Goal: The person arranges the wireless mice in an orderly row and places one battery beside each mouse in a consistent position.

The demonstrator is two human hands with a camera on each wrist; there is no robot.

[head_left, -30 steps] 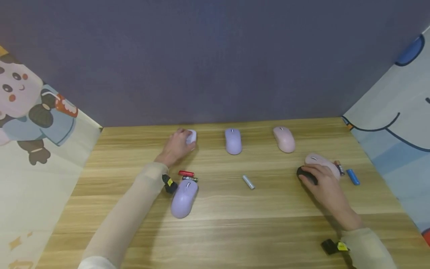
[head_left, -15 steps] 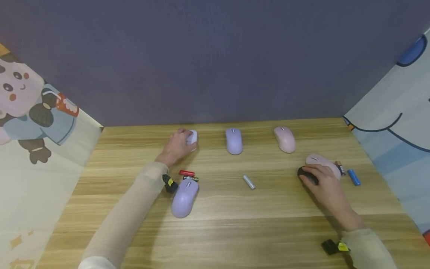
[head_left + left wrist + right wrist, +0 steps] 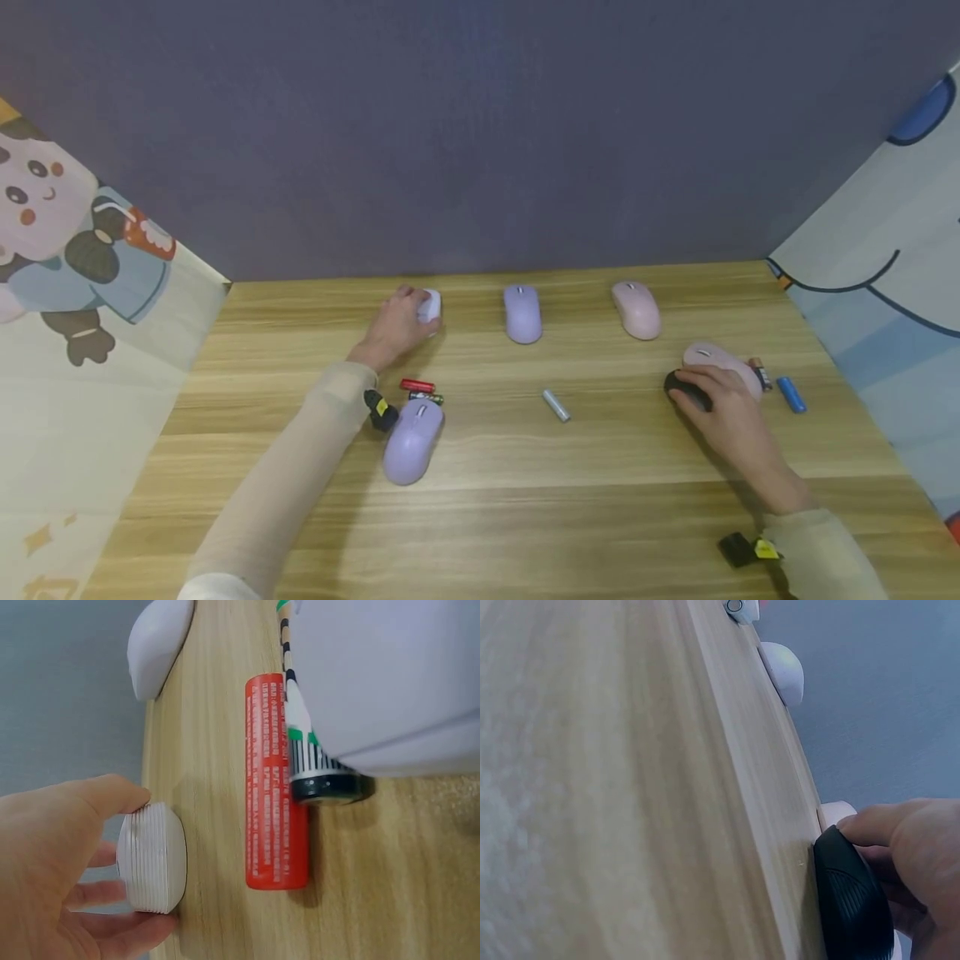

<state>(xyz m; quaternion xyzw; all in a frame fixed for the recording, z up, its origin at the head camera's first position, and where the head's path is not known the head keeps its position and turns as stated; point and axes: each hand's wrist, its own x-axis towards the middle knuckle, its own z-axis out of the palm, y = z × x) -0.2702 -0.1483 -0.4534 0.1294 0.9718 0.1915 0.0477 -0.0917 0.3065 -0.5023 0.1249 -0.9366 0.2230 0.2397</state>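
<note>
At the table's back left, my left hand holds a small white mouse between thumb and fingers. The left wrist view shows the ribbed side of that white mouse against the wood. On the right, my right hand grips a black mouse by its sides, and its ribbed flank faces the right wrist camera. Just behind that hand lies a pale pink mouse, partly covered by the fingers. A red battery and a green-and-black battery lie near my left wrist.
A purple mouse sits beside the left forearm. Along the back stand another purple mouse and a pink mouse. A silver battery lies mid-table. At right are a dark battery and a blue battery.
</note>
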